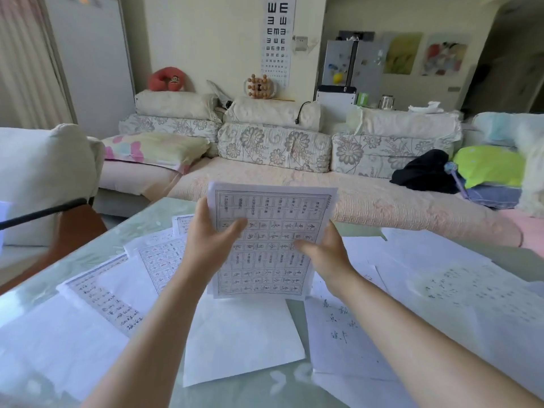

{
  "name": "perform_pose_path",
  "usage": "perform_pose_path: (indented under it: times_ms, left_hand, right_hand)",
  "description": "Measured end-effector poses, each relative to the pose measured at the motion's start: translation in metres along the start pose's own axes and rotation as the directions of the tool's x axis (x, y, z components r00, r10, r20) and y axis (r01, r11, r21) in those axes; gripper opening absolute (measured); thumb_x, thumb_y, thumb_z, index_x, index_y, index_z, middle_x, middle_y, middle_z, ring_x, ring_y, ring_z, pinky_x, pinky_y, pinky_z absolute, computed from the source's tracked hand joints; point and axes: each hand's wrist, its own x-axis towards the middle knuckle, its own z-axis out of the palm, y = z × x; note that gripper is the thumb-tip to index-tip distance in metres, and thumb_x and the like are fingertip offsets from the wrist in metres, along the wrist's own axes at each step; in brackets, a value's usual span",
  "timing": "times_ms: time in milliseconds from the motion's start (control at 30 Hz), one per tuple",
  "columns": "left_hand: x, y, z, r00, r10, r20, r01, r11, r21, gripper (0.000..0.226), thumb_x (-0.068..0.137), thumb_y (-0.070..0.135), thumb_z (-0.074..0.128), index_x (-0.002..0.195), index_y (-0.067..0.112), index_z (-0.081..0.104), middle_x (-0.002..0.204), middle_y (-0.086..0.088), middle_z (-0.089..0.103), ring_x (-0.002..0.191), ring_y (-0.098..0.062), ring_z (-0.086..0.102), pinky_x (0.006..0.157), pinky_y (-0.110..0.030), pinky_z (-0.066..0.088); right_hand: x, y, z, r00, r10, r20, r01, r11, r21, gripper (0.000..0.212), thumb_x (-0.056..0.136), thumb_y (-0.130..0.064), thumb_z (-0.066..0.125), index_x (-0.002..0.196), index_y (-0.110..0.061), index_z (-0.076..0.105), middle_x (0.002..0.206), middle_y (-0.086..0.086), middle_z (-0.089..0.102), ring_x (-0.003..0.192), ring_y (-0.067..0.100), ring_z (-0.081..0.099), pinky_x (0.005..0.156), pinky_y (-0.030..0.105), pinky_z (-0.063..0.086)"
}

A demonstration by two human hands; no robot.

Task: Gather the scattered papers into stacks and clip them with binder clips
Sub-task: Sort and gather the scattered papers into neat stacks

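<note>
In the centre of the frame a person holds a stack of papers [273,231] upright over the desk [153,219]. The left hand [210,242] grips its left edge, thumb on the front, fingers behind; the right hand [325,254] pinches the right edge the same way. More loose sheets [112,293] lie scattered flat on the desk, lower left and lower right.

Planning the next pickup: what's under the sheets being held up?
A blank white sheet lies on the table below the held sheets; its upper part is covered by them.
</note>
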Motion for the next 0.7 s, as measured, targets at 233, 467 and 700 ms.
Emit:
perform_pose_path:
  times_ms: [233,467,700]
  left_hand:
    - [-0.007,-0.041,-0.010,0.974,-0.223,0.034,0.210,0.951,0.227,0.038,0.085,0.026,0.071,0.118,0.026,0.051,0.109,0.010,0.067,0.099,-0.012,0.065,0.088,-0.042,0.053]
    - [0.000,-0.029,0.014,0.967,-0.234,0.101,0.201,0.944,0.260,0.041,0.082,0.004,0.049,0.117,0.025,0.052,0.106,0.003,0.066,0.093,-0.017,0.065,0.075,-0.041,0.057]
    - [-0.017,-0.025,0.092,0.816,-0.511,0.270,0.418,0.844,0.335,0.028,0.087,0.002,0.043,0.115,0.009,0.041,0.099,-0.005,0.056,0.081,-0.014,0.055,0.060,-0.028,0.046]
  right_hand:
    - [-0.011,0.012,0.009,0.997,0.071,0.024,-0.067,0.986,-0.156,0.054,0.088,-0.006,0.061,0.138,-0.022,0.045,0.126,-0.005,0.062,0.115,0.016,0.059,0.096,0.032,0.046]
    - [-0.008,-0.004,-0.004,0.998,0.038,-0.058,-0.050,0.973,-0.225,0.035,0.088,0.003,0.045,0.112,-0.021,0.052,0.098,0.001,0.064,0.071,0.014,0.056,0.053,0.024,0.044]
    - [-0.006,0.014,-0.087,0.950,0.232,-0.208,-0.293,0.892,-0.343,0.039,0.086,-0.001,0.051,0.116,-0.024,0.045,0.092,-0.010,0.056,0.079,0.016,0.058,0.063,0.030,0.045]
